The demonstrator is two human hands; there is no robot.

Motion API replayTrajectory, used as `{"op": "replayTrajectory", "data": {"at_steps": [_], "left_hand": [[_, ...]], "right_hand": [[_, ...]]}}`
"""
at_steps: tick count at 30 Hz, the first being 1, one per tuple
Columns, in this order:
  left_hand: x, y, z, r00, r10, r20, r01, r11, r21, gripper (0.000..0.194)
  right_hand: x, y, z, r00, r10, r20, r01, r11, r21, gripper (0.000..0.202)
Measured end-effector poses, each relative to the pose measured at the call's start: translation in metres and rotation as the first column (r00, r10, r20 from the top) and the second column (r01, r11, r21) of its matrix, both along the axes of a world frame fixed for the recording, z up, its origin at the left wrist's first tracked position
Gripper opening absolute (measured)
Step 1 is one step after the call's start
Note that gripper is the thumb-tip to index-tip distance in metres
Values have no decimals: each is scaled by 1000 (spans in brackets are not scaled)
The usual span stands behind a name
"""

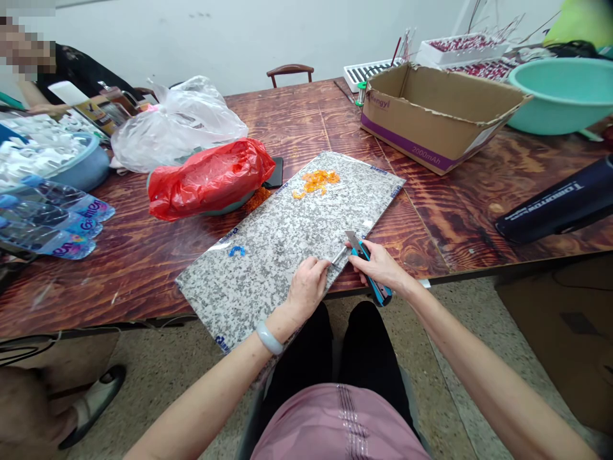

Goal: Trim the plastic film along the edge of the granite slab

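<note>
My right hand (376, 263) is wrapped round a blue and black utility knife (380, 291), its blade out and pointing up and away. My left hand (309, 284), with a pale bangle at the wrist, pinches one end of a thin silvery strip (340, 257). The strip's other end reaches the fingertips of my right hand, beside the blade. Both hands are at the near right edge of a speckled grey stone slab (278, 230). On the slab lie a pile of orange pieces (318, 182) and a small blue piece (236, 251).
A red plastic bag (211, 179) over a bowl and a clear bag (179, 124) stand left of the slab. Water bottles (57, 220) lie further left. A cardboard box (431, 118), a green basin (562, 96) and a dark tumbler (555, 201) are right. A person (79, 70) is at the far left.
</note>
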State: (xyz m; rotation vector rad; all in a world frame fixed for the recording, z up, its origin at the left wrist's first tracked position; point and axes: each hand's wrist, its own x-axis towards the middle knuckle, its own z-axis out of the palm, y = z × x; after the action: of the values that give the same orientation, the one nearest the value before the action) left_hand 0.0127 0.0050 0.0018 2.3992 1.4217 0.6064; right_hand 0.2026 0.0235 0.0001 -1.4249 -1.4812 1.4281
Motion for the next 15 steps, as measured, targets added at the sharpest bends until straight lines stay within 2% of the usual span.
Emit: {"op": "replayTrajectory", "data": {"at_steps": [15], "left_hand": [[0, -1, 0, 1000, 1, -6, -1, 1000, 13, 21]], "right_hand": [[0, -2, 4, 999, 9, 34, -9, 1000, 18, 38]]}}
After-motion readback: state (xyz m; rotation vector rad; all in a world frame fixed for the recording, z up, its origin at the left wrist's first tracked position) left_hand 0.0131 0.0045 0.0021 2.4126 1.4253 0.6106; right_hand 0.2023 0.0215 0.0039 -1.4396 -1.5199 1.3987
